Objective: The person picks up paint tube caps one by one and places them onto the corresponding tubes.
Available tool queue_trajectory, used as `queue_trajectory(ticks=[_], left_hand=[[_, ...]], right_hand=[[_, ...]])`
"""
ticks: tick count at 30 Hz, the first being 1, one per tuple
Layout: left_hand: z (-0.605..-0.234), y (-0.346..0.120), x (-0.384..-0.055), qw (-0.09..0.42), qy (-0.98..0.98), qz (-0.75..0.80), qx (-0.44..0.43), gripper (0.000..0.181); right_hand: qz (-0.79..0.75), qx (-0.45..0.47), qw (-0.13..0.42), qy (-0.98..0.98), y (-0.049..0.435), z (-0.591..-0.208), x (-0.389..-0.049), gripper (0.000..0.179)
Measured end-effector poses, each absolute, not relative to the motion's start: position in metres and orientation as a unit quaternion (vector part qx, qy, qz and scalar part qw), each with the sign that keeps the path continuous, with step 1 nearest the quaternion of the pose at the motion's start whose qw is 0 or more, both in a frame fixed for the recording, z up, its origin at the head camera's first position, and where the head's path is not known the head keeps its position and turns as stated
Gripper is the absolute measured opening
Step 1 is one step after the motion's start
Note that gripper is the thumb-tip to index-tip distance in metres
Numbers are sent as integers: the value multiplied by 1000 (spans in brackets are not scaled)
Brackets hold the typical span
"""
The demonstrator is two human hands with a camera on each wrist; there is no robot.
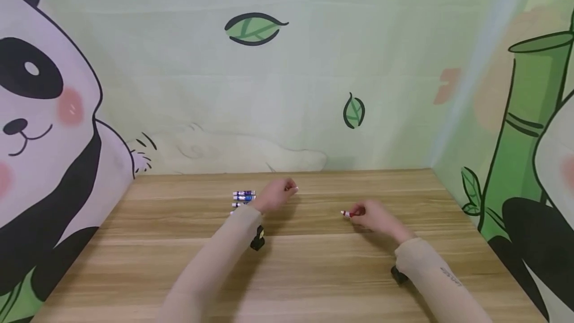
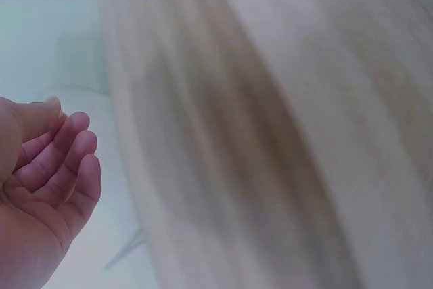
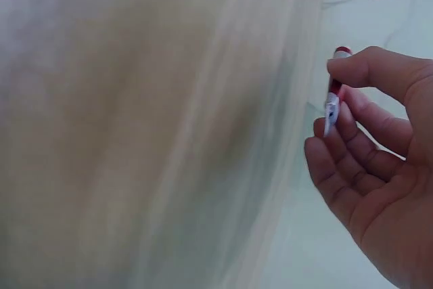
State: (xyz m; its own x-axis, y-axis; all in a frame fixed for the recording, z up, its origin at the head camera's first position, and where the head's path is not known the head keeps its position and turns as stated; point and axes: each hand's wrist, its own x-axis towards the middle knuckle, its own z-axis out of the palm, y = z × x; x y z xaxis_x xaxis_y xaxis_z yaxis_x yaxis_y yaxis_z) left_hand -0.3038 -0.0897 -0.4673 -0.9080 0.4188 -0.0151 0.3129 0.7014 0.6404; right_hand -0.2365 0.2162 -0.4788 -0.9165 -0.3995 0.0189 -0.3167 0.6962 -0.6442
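My right hand [image 1: 374, 216] pinches a small paint tube [image 3: 334, 96] between thumb and fingers, above the table's right half. The tube has a red band, a white label and a flat pale tail; in the head view its whitish end points left. Farther back and left, my left hand [image 1: 274, 196] is raised over the table, thumb and index fingertip together. A small white thing [image 1: 296, 189] shows at those fingertips; its kind cannot be told. Beside the left wrist lie several paint tubes [image 1: 244, 197] in a row, partly hidden by the sleeve.
The wood-grain table [image 1: 305, 273] reaches back to a pale green backdrop [image 1: 314, 49] printed with pandas, leaves and bamboo. Each wrist carries a small black camera mount [image 1: 257, 239]. The table looks blurred in both wrist views.
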Motion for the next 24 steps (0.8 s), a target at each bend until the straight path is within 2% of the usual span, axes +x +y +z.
queue_trajectory(ticks=[6, 15, 24], left_hand=[[-449, -96, -307, 74, 914, 330, 222, 25], [-420, -111, -315, 13, 907, 338, 251, 21], [-375, -123, -305, -31, 887, 367, 279, 18]], right_hand=[[-343, -187, 28, 920, 220, -467, -243, 10], [-330, -181, -22, 926, 217, -428, -247, 17], [-340, -217, -105, 909, 213, -389, -248, 16]])
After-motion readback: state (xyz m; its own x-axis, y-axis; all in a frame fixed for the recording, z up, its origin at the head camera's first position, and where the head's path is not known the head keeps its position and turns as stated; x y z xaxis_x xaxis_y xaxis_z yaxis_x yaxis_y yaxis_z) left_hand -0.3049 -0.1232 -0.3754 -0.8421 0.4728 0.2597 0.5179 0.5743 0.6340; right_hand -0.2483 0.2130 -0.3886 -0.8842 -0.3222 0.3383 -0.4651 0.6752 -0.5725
